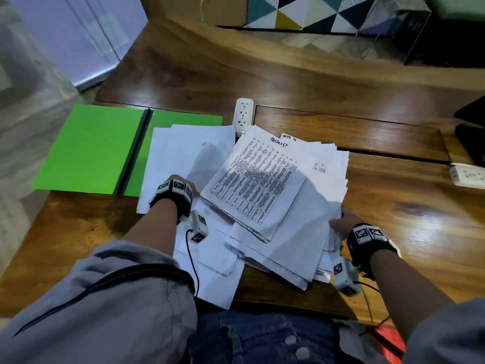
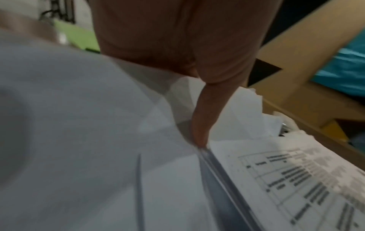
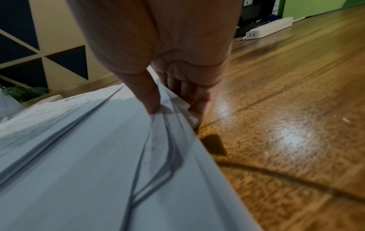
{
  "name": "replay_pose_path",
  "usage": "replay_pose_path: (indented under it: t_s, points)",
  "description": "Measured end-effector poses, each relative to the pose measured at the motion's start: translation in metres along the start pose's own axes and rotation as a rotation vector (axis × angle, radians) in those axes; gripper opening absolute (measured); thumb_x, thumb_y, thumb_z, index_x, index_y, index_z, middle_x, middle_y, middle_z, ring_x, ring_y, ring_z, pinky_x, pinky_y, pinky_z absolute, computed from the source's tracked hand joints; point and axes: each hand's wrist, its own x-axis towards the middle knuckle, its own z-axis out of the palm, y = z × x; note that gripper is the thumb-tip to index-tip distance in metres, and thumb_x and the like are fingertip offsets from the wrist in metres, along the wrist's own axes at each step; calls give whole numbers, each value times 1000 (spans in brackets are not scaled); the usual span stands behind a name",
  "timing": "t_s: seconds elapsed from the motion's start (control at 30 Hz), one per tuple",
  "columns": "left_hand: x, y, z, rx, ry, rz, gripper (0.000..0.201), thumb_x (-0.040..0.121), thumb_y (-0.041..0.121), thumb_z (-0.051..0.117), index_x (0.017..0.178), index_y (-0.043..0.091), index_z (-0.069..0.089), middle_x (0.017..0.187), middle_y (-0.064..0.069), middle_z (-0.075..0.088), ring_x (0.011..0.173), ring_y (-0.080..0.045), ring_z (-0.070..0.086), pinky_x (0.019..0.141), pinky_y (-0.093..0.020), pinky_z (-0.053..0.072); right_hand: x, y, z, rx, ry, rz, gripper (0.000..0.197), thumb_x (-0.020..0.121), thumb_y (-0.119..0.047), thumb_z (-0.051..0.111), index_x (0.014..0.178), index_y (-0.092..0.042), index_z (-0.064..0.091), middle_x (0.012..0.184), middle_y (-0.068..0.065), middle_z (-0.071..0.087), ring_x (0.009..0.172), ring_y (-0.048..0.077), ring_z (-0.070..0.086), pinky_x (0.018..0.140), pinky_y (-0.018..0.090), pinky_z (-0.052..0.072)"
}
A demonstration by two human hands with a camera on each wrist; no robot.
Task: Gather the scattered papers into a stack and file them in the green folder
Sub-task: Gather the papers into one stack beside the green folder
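The green folder (image 1: 89, 151) lies open on the table's left, and a strip of the folder (image 2: 79, 37) shows in the left wrist view. A loose pile of white papers (image 1: 262, 195) covers the middle, topped by a printed table sheet (image 2: 296, 179). My left hand (image 1: 181, 185) is at the pile's left edge. Its thumb (image 2: 199, 137) presses down on the sheets, and a raised sheet hides its fingers. My right hand (image 1: 341, 224) pinches the pile's right edge, thumb (image 3: 152, 100) on top and fingers (image 3: 195, 100) underneath the papers (image 3: 98, 156).
A white power strip (image 1: 244, 115) lies behind the papers, partly under them. A second power strip (image 1: 467, 176) sits at the right edge beside dark objects (image 1: 469, 137). Bare wooden table (image 1: 393, 206) extends to the right. A patterned panel (image 1: 301, 11) stands behind.
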Motion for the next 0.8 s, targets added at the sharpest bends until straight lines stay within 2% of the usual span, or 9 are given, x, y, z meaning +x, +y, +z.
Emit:
replay_pose_path:
  t_s: [0.07, 0.1, 0.17, 0.33, 0.43, 0.53, 0.6, 0.67, 0.8]
  points:
    - [-7, 6, -10, -84, 52, -25, 50, 69, 29, 69, 117, 15, 60, 109, -9, 63, 104, -35, 64, 83, -42, 57, 0, 0, 0, -7, -2, -5, 45, 87, -8, 57, 131, -5, 49, 125, 24, 59, 104, 39, 61, 81, 41, 50]
    - [-10, 8, -18, -20, 120, 4, 43, 75, 24, 67, 115, 10, 63, 106, -11, 64, 105, -35, 64, 85, -42, 56, 0, -1, 0, -3, -7, -10, 42, 87, -7, 57, 128, -3, 51, 123, 24, 60, 99, 37, 61, 77, 39, 49]
    - [-34, 19, -41, -30, 290, 39, 33, 81, 15, 62, 112, 3, 65, 111, -16, 67, 105, -36, 64, 87, -40, 54, -1, -2, -2, -11, -12, -27, 37, 87, -5, 56, 123, -2, 55, 119, 24, 62, 90, 33, 59, 74, 35, 46]
    - [-83, 55, -96, -21, 661, 49, 32, 92, 3, 43, 117, 4, 63, 122, -17, 64, 115, -34, 61, 91, -40, 49, -5, -3, -7, -11, -16, -67, 39, 86, -4, 55, 125, -6, 55, 123, 21, 61, 104, 37, 61, 81, 37, 50]
    - [-119, 69, -133, 34, 890, 99, 29, 92, 2, 44, 109, 3, 67, 115, -19, 67, 109, -36, 63, 89, -42, 49, -6, -3, -9, 20, -30, -75, 37, 85, -2, 54, 122, -5, 58, 121, 20, 62, 101, 34, 61, 80, 36, 49]
    - [-147, 81, -165, 42, 1017, 153, 26, 91, 1, 45, 106, 2, 67, 113, -21, 65, 106, -39, 63, 87, -44, 48, -6, -5, -12, 18, -68, -73, 35, 83, 0, 55, 118, -2, 58, 117, 21, 63, 96, 32, 59, 78, 36, 48]
    - [-157, 82, -183, -32, 1056, 191, 28, 90, 2, 45, 108, 6, 66, 116, -21, 62, 108, -41, 60, 89, -46, 48, -5, -5, -15, 18, -88, -62, 34, 82, -1, 57, 117, -1, 58, 117, 22, 63, 100, 34, 60, 82, 39, 50]
    - [-149, 80, -196, -172, 1002, 237, 26, 86, 5, 50, 106, 8, 67, 116, -21, 61, 106, -42, 60, 87, -46, 49, -5, -6, -16, 18, -110, -60, 32, 83, -1, 58, 116, 0, 58, 117, 22, 62, 101, 34, 59, 82, 39, 50]
    - [-98, 88, -182, -404, 645, 304, 31, 77, 14, 70, 105, 1, 67, 111, -20, 67, 102, -34, 64, 75, -31, 45, -9, -6, -17, 19, -124, -44, 33, 85, -3, 57, 118, -1, 59, 121, 20, 62, 102, 33, 58, 81, 37, 47]
